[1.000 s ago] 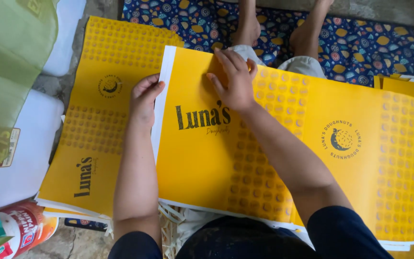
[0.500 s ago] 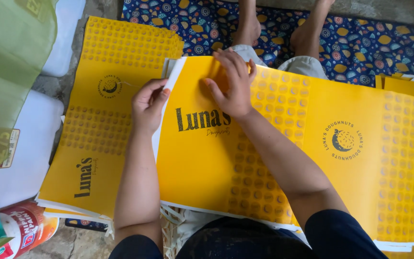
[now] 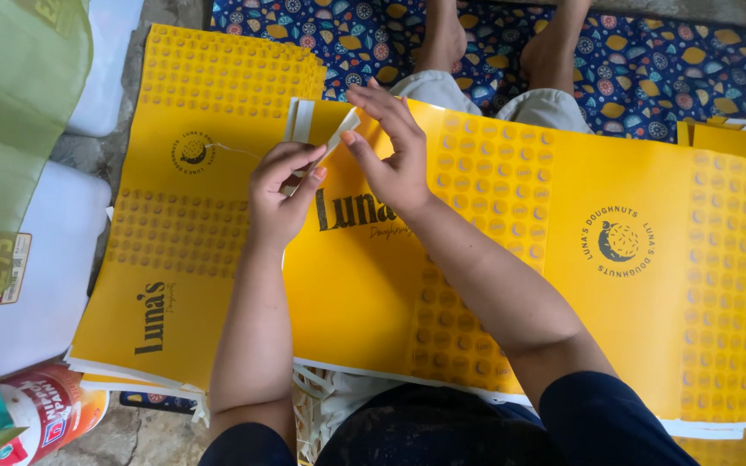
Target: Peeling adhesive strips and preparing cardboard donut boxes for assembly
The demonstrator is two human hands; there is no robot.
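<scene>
Both hands, left hand (image 3: 282,194) and right hand (image 3: 390,155), pinch a pale strip (image 3: 336,138), fingers clamped, at the yellow printed sheet's (image 3: 511,285) edge.

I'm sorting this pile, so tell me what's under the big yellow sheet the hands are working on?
Under the big yellow sheet, more sheet edges show at its lower right, and the person's knees emerge past its far edge. The left hand and right hand pinch a strip. Anything beneath its middle is covered.

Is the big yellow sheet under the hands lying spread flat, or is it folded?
Spread: the yellow sheet lies open; only its left edge lifts between left hand and right hand.
</scene>
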